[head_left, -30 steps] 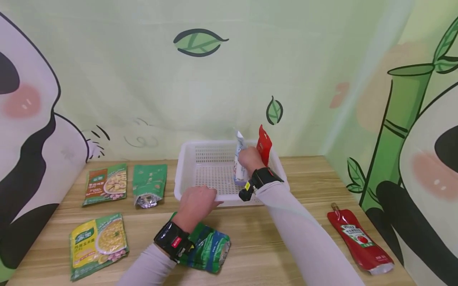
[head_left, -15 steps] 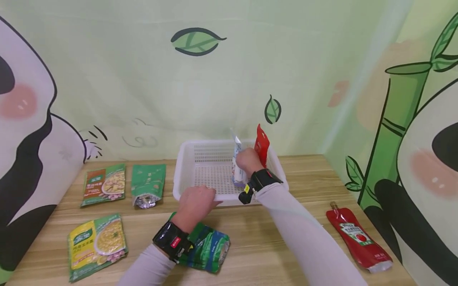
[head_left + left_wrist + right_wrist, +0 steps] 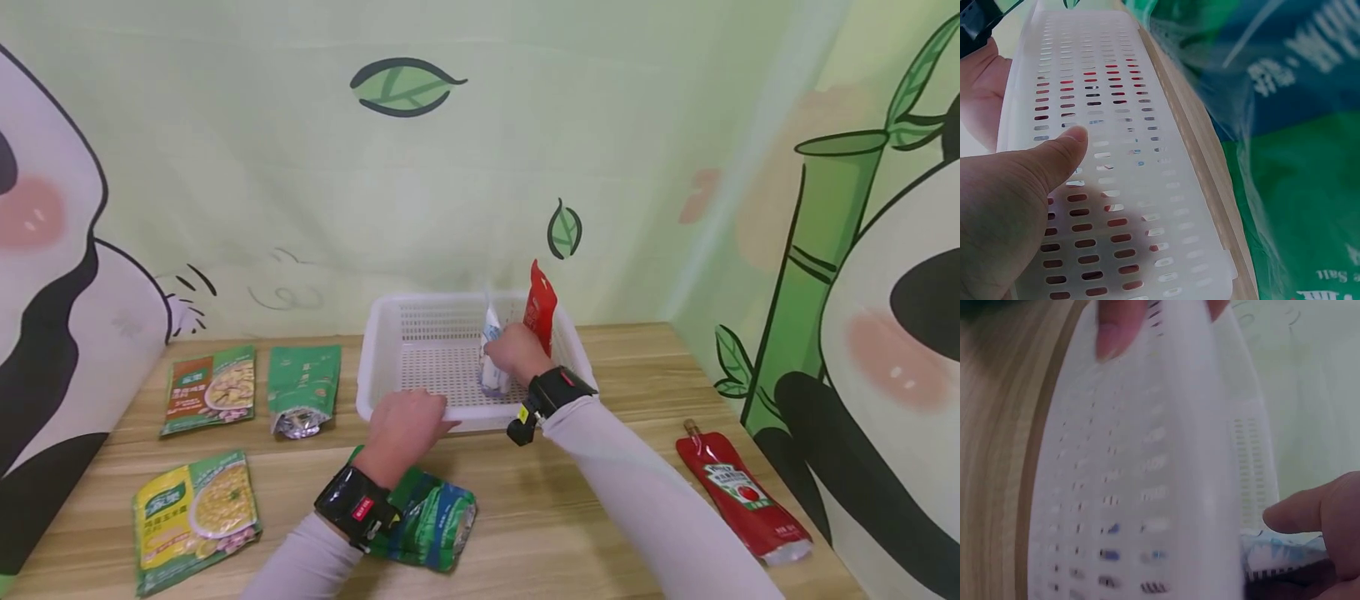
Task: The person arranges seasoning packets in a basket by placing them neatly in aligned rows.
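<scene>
Pouch (wht w/ blue) slightly lower

wooden table | pale backdrop: bamboo right, large leaf above, red patch, perhaps lettering

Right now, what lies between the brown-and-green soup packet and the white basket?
A green silver-ended pouch on the wooden table, seen in the head view.

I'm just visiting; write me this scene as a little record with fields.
Left hand: grips the white basket at its front rim
Right hand: holds a white-and-blue packet inside it
Also in basket: red packet, upright
At left: brown-and-green packet, green pouch, yellow-and-green packet
In front: green-and-blue packet
At right: red pouch
Surface: wooden table
</scene>
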Demonstrator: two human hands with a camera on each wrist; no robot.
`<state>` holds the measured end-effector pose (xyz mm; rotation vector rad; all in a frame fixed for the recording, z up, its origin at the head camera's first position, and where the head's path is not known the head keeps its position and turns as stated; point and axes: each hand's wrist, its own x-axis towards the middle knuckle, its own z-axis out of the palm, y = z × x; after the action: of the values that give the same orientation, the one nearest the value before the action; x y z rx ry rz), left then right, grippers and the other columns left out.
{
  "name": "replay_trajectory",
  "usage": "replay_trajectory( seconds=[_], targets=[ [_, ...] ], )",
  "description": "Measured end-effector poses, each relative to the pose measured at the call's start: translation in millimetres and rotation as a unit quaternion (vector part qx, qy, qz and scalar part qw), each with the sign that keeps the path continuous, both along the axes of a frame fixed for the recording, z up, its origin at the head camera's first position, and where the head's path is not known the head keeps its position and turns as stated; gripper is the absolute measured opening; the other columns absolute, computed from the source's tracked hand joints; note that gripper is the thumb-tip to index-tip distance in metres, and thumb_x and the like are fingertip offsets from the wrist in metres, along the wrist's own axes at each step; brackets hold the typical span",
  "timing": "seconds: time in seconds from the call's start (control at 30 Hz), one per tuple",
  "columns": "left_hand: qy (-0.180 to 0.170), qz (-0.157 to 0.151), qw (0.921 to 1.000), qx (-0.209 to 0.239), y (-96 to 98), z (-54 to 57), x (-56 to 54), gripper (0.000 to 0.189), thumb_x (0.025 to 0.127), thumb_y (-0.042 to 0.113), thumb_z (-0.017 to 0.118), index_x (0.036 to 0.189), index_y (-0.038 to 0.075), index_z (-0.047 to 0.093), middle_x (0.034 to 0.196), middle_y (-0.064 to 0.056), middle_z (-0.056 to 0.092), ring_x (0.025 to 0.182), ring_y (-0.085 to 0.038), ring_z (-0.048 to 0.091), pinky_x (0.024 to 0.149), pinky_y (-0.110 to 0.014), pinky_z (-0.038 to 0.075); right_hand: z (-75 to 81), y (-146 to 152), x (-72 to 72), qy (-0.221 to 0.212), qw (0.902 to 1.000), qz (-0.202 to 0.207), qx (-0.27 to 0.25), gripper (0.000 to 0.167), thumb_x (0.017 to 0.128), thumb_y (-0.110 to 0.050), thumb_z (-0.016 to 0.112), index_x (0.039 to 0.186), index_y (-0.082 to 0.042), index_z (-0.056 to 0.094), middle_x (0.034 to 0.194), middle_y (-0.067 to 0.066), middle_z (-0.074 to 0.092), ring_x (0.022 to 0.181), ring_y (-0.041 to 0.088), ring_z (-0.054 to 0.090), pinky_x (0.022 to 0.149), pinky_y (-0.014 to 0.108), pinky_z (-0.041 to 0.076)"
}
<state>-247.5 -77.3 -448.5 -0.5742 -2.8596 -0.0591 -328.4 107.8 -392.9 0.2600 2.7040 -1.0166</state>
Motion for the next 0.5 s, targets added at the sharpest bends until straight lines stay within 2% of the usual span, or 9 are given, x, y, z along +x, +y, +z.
replay_trajectory(
  seconds=[0.23,0.5],
  targets=[
    [-0.013,0.002,0.9999,-0.005,-0.8,1.6,0.2,0.040,0.096,0.052,0.067,0.077,0.016,0.072,0.052,0.005,0.049,0.047,-0.013,0.044,0.041,-0.030,0.034,-6.9,-1.9,2.1,0.022,0.9976,0.028,0.060,0.031,0.097,-0.028,0.069,0.114,-0.004,0.059,0.097,0.014,0.069,0.086,0.028,0.070,0.067,0.029,0.049],
    [-0.008,0.004,1.0000,-0.002,0.2,0.3,-0.2,0.041,0.096,0.052,0.066,0.081,0.015,0.075,0.051,0.005,0.049,0.046,-0.013,0.043,0.041,-0.030,0.034,-9.4,-6.7,-1.0,0.064,0.9948,-0.006,0.079,0.021,0.096,-0.020,0.068,0.108,-0.003,0.060,0.093,0.014,0.068,0.077,0.026,0.067,0.064,0.029,0.050]
  ],
)
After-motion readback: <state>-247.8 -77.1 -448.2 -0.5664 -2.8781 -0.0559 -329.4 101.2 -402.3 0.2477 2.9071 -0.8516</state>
